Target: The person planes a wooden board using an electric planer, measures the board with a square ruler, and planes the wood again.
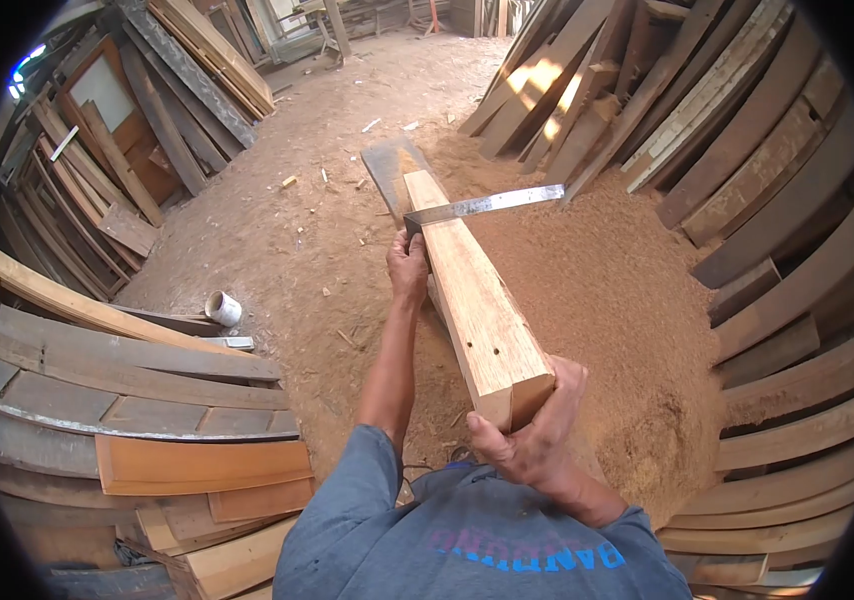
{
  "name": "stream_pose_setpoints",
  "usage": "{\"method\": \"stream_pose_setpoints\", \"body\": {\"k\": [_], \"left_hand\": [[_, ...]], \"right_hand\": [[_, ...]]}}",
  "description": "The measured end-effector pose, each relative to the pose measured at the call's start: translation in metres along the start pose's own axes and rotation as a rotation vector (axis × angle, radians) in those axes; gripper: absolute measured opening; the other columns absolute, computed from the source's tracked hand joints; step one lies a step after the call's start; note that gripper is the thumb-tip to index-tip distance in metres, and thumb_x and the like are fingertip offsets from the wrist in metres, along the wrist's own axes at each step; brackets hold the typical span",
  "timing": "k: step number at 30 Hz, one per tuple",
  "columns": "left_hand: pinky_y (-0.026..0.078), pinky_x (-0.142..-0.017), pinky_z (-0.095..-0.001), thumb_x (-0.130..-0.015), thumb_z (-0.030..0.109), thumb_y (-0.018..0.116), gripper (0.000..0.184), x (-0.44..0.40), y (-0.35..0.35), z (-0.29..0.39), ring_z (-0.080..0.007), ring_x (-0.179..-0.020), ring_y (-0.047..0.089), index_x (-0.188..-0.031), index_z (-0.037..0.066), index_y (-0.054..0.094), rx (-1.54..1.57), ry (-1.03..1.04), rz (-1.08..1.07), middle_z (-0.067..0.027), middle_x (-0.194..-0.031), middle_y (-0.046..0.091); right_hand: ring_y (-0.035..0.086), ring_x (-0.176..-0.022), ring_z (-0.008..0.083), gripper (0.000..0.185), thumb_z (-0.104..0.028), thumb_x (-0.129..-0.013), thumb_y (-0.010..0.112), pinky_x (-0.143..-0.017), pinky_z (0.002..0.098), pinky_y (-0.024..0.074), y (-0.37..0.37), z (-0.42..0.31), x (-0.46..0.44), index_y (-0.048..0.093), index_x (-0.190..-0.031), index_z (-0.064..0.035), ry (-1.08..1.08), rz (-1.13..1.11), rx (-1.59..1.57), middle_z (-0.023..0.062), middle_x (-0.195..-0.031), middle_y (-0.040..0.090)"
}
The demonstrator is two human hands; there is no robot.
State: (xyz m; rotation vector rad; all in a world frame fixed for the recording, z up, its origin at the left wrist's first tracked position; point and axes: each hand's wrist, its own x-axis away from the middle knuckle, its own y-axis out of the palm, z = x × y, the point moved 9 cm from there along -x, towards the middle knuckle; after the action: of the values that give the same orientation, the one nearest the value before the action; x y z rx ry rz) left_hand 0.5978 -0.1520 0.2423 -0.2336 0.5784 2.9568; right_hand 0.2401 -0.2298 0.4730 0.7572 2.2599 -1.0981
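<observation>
A thick wooden beam (477, 290) points away from my body, its near end close to my chest. Two small dark holes show on its top face near that end. My right hand (537, 430) grips the near end from below, thumb on one side and fingers on the other. Toward the far end, my left hand (408, 268) is closed around the dark stock of a try square (487, 203). The stock lies along the beam's left side, and the metal blade crosses the top face and sticks out to the right.
A grey board (387, 170) lies beneath the beam's far end. Sawdust (587, 290) covers the ground at right. Planks (787, 400) line the right side, more boards (147, 370) the left. A white bucket (224, 308) lies tipped at left.
</observation>
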Motion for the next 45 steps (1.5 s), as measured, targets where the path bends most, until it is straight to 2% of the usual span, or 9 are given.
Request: {"method": "stream_pose_setpoints", "body": {"k": [12,18,20,27,33,35,38,41,45], "left_hand": [[0.054,-0.074,-0.0258,-0.105,0.011,0.061,0.015,0.002,0.005,0.011,-0.0087,-0.084,0.064,-0.115,0.002,0.066,-0.048,-0.026,-0.036,-0.0030,-0.099,0.072],[0.051,-0.075,-0.0283,-0.100,0.013,0.065,0.013,0.053,-0.011,0.018,-0.0089,-0.082,0.061,-0.105,0.001,0.067,-0.309,-0.043,-0.024,-0.0016,-0.094,0.070],[0.049,-0.073,-0.0267,-0.100,0.013,0.066,0.012,0.086,-0.023,0.018,-0.0072,-0.080,0.059,-0.102,0.001,0.067,-0.352,0.016,-0.066,0.0008,-0.089,0.067],[0.047,-0.063,-0.0265,-0.097,0.012,0.068,0.007,0.228,0.001,-0.005,-0.0054,-0.071,0.055,-0.099,0.005,0.068,-0.374,-0.323,-0.317,0.0058,-0.081,0.062],[0.051,-0.069,-0.0263,-0.098,0.014,0.067,0.014,0.314,0.066,-0.026,-0.0057,-0.079,0.060,-0.103,0.002,0.070,-0.586,-0.390,-0.621,0.0019,-0.084,0.067],[0.052,-0.072,-0.0277,-0.098,0.015,0.066,0.019,0.344,0.088,-0.040,-0.0074,-0.081,0.062,-0.109,0.000,0.070,-0.570,-0.405,-0.749,0.0000,-0.086,0.068],[0.054,-0.075,-0.0299,-0.098,0.015,0.063,0.024,0.394,0.116,-0.063,-0.0119,-0.084,0.066,-0.116,0.001,0.071,-0.325,-0.522,-1.029,-0.0058,-0.092,0.073],[0.055,-0.092,-0.0398,-0.093,0.005,0.057,0.035,0.370,0.134,-0.041,-0.0282,-0.105,0.072,-0.126,0.003,0.068,-0.728,-0.114,-1.297,-0.0210,-0.112,0.074],[0.028,-0.122,-0.0542,-0.089,0.000,0.056,0.072,0.284,0.125,-0.082,-0.0464,-0.149,0.033,-0.158,0.012,0.036,-1.418,0.162,-1.308,-0.0319,-0.160,0.033]], "right_hand": [[0.048,-0.103,0.0333,0.099,-0.057,-0.074,0.086,-0.090,0.0488,0.0403,-0.005,-0.001,-0.007,0.040,-0.137,0.0059,0.008,0.047,-0.033,0.0217,-0.117,0.047],[0.051,-0.102,0.0335,0.087,-0.041,-0.074,0.087,-0.090,0.0481,0.0423,-0.023,0.048,0.045,0.043,-0.135,0.0016,0.094,-0.019,-0.023,0.0202,-0.115,0.049],[0.054,-0.104,0.0359,0.083,-0.035,-0.072,0.086,-0.091,0.0482,0.0439,-0.032,0.078,0.085,0.045,-0.133,0.0027,0.330,-0.158,0.054,0.0214,-0.114,0.052],[0.054,-0.122,0.0448,0.086,-0.030,-0.070,0.085,-0.106,0.0514,0.0424,0.003,0.231,0.285,0.046,-0.139,0.0034,0.824,-0.470,0.317,0.0282,-0.129,0.056],[0.052,-0.128,0.0450,0.092,-0.043,-0.077,0.079,-0.111,0.0480,0.0411,0.023,0.257,0.317,0.040,-0.146,0.0036,0.593,-0.577,0.507,0.0306,-0.137,0.053],[0.054,-0.126,0.0410,0.082,-0.046,-0.082,0.073,-0.106,0.0462,0.0435,0.010,0.224,0.265,0.050,-0.141,0.0054,0.467,-0.473,0.323,0.0292,-0.136,0.055],[0.046,-0.140,0.0405,0.070,-0.048,-0.085,0.073,-0.116,0.0485,0.0357,0.048,0.272,0.302,0.064,-0.131,0.0044,0.729,-0.626,-0.243,0.0302,-0.146,0.052],[0.057,-0.125,0.0362,0.046,-0.038,-0.085,0.071,-0.096,0.0462,0.0458,0.012,0.269,0.318,0.072,-0.099,0.0057,1.333,-0.321,-0.402,0.0247,-0.128,0.063],[0.054,-0.128,0.0391,0.056,-0.040,-0.087,0.073,-0.105,0.0473,0.0435,-0.015,0.261,0.309,0.065,-0.114,0.0081,1.149,-0.501,0.148,0.0263,-0.134,0.058]]}}
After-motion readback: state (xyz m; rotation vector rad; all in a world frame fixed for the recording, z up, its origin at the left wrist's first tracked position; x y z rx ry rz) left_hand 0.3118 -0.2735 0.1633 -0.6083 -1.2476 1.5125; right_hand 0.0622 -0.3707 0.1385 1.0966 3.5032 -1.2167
